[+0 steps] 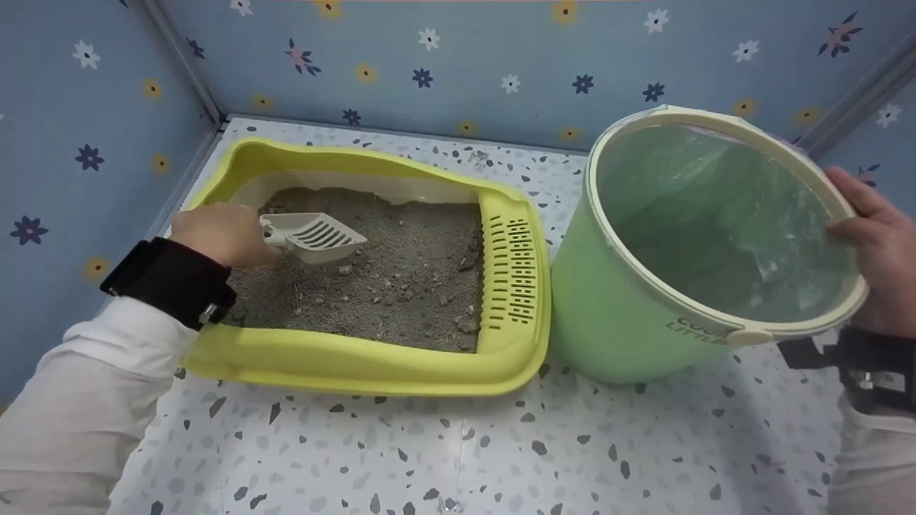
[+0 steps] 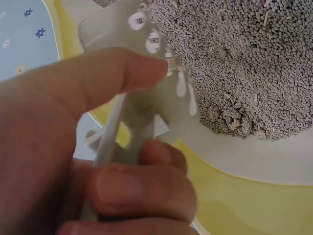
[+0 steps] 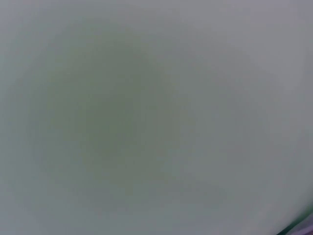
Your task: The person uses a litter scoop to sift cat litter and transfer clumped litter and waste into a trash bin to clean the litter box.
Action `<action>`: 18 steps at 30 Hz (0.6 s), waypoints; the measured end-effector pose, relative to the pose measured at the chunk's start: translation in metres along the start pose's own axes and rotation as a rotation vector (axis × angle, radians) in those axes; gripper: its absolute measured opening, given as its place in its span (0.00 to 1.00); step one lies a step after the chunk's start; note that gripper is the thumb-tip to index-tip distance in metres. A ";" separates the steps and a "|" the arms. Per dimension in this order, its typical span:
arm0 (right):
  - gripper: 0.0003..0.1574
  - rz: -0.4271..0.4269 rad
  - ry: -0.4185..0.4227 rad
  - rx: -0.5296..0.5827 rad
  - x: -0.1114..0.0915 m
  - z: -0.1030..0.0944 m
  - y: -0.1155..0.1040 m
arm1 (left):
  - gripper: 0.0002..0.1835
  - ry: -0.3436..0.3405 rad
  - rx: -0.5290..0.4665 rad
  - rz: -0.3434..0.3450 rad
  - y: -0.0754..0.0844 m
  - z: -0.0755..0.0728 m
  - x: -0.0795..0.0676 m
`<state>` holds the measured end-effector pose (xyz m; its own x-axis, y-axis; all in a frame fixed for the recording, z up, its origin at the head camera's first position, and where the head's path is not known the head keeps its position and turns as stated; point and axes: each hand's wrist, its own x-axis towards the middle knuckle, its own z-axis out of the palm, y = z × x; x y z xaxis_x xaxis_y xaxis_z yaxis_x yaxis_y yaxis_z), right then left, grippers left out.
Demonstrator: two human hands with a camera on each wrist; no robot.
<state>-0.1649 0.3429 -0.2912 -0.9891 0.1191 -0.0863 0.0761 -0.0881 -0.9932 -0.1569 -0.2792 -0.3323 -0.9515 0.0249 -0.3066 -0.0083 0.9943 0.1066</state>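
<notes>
My left hand (image 1: 222, 234) grips the handle of a pale slotted litter scoop (image 1: 313, 252) above the left part of a yellow litter box (image 1: 358, 363). In the left wrist view the fingers curl round the handle and the thumb lies along the scoop (image 2: 105, 29). No clump shows on the scoop in the head view. Grey cat litter (image 1: 401, 286) with several lumps fills the box. On the right, my right hand (image 1: 884, 239) holds the cream rim of a green bin (image 1: 608, 307) with a clear liner (image 1: 715, 207) inside. The right wrist view is a grey-green blur.
The bin stands close against the slotted right end of the box. Blue flowered panels (image 1: 472, 64) rise behind and at both sides. The speckled white floor (image 1: 401, 450) extends in front.
</notes>
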 end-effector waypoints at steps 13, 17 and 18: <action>0.35 -0.038 -0.034 -0.049 0.001 -0.002 0.003 | 0.11 -0.193 0.058 -0.022 -0.006 -0.005 -0.004; 0.35 -0.026 -0.033 -0.052 0.002 -0.003 0.003 | 0.10 -0.241 0.046 -0.048 -0.007 -0.007 -0.004; 0.35 -0.028 -0.031 -0.053 0.002 -0.003 0.003 | 0.10 -0.246 0.038 -0.059 -0.007 -0.007 -0.003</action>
<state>-0.1665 0.3456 -0.2942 -0.9943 0.0900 -0.0568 0.0540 -0.0329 -0.9980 -0.1563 -0.2866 -0.3252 -0.8461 -0.0136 -0.5329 -0.0457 0.9978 0.0471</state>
